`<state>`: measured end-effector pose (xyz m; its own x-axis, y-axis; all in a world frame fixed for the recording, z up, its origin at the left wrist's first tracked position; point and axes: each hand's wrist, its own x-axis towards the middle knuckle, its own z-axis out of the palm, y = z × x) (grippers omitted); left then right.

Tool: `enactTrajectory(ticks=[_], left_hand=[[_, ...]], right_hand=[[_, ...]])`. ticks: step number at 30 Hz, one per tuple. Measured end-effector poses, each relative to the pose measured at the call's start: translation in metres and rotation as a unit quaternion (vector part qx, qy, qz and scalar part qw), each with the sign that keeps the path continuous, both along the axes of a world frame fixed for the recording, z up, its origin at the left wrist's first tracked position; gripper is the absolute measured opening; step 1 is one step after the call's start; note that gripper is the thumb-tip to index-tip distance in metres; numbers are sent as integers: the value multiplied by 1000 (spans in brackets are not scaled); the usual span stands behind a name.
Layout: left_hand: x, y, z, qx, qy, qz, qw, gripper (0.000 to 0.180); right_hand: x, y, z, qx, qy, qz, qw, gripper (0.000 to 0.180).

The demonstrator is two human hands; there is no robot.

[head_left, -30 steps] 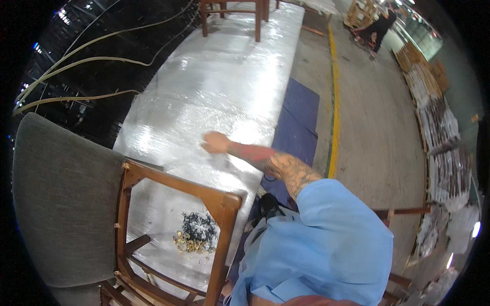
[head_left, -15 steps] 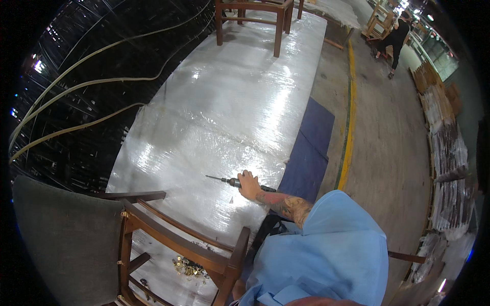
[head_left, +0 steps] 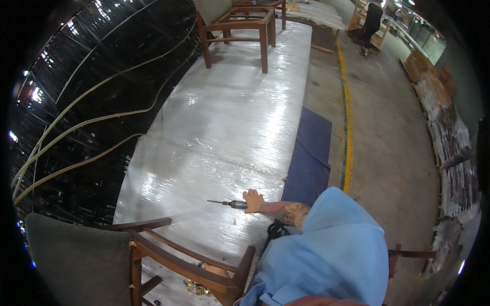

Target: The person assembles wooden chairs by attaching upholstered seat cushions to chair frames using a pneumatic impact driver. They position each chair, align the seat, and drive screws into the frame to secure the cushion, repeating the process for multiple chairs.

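Note:
My right hand (head_left: 252, 201) is at the rear end of a dark power screwdriver (head_left: 238, 204), which lies on the plastic-wrapped work surface (head_left: 204, 148) with its long bit pointing left. The fingers look spread apart, and the palm hides the back of the tool. Part of my left hand (head_left: 217, 270) shows beneath the rail of a brown wooden chair frame (head_left: 191, 262), beside a small pile of brass-coloured hardware (head_left: 196, 288); its fingers are hidden. A dark grey upholstered panel (head_left: 76, 260) is joined to that frame at the lower left.
Another wooden chair (head_left: 264, 46) stands at the far end of the surface. Pale hoses (head_left: 92, 121) run over dark wrapped stacks on the left. A blue mat (head_left: 309, 153) lies along the right edge. Beyond a yellow floor line (head_left: 348, 127), a person (head_left: 371, 25) stands far off.
The view has shifted, so the scene sits lower. My right hand's fingers have loosened over the screwdriver. My left hand has come into sight by the hardware. The distant person has moved farther away.

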<state>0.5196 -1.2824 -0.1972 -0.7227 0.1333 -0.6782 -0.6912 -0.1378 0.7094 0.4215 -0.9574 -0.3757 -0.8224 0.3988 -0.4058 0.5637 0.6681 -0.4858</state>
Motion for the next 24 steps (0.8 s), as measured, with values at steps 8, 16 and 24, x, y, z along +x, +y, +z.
enactTrajectory(ticks=[8,16,24], left_hand=[[-1,6,-1,0,0,27,1000,27],[10,3,-6,8,2,63,998,25],[28,-5,-12,27,8,97,995,23]], right_hand=[[-3,3,0,-13,-28,20,999,85],[-8,3,-10,5,-31,39,999,80],[-26,21,-3,-82,-100,138,982,59]])
